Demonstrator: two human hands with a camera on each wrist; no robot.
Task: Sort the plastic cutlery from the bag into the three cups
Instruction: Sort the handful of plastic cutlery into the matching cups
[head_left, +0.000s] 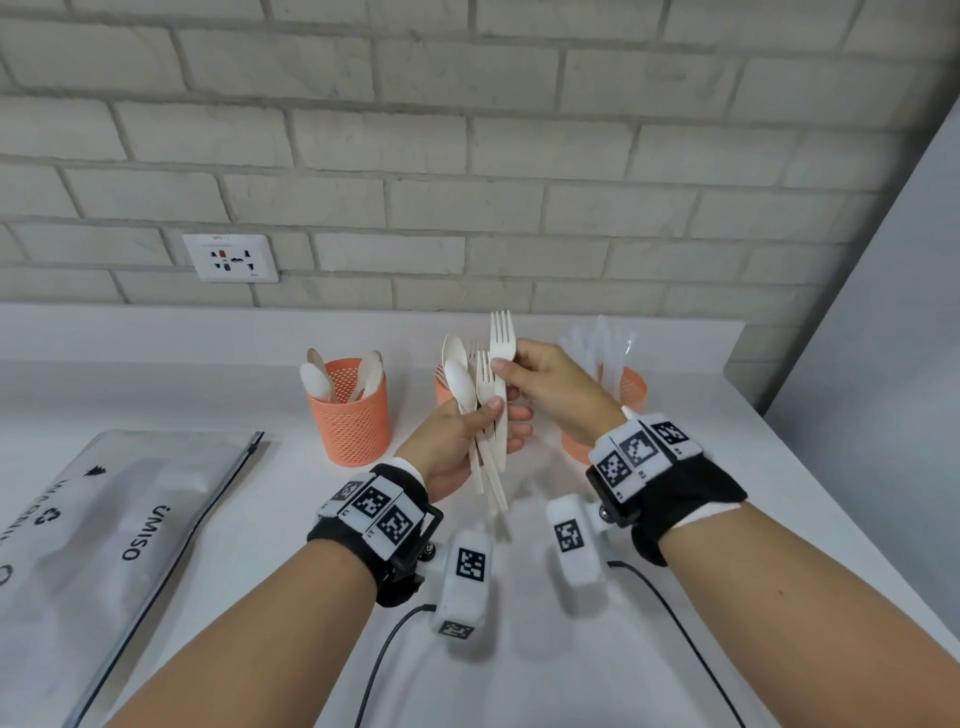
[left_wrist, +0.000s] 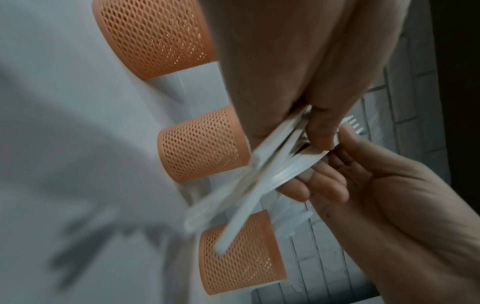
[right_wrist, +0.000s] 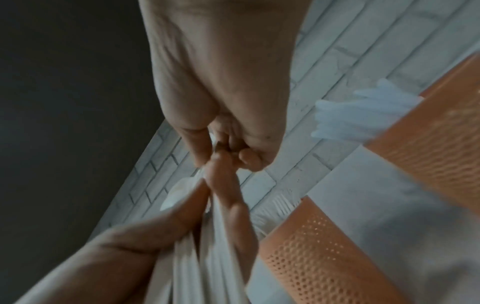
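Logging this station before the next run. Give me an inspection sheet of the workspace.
Surface: white counter.
Job's things: three orange mesh cups; left cup holds spoons, middle cup forks, right cup clear pieces. Zip bag lies flat at left.
Clutter: nothing seen.
Hands: left hand grips a mixed bunch of spoons and forks; right hand pinches one fork at its neck.
Cables: black cables run from both wrist cameras.
Surroundings: white brick wall with a socket plate; grey panel at right.
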